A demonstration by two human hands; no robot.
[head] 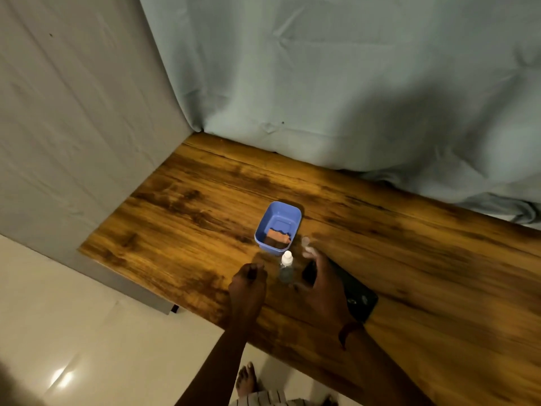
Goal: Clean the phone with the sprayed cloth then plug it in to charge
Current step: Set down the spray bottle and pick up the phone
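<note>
Draped sheets, grey on the left and pale blue behind, close off the corner where the wooden surface [187, 206] stands, and most of the job looks to lie ahead. Farthest left of the things in play, the person's left hand [248, 284] hovers just over the wood with its fingers curled into a loose fist, closed on nothing that I can see. Beyond it sits a small blue tub [277, 227] with what seems to be a folded brownish cloth [279, 238] in its near end, not yet lifted out. Just in front of the tub stands a little clear bottle [286, 266] with a white cap, upright and untouched. To its right, the right hand [322, 284] is spread wide open, fingers blurred, over the near end of the dark phone [355, 291], which lies flat on the surface; whether the palm touches it I cannot tell. No charger or cable shows anywhere. I judge spraying, wiping and plugging in all remain undone.
</note>
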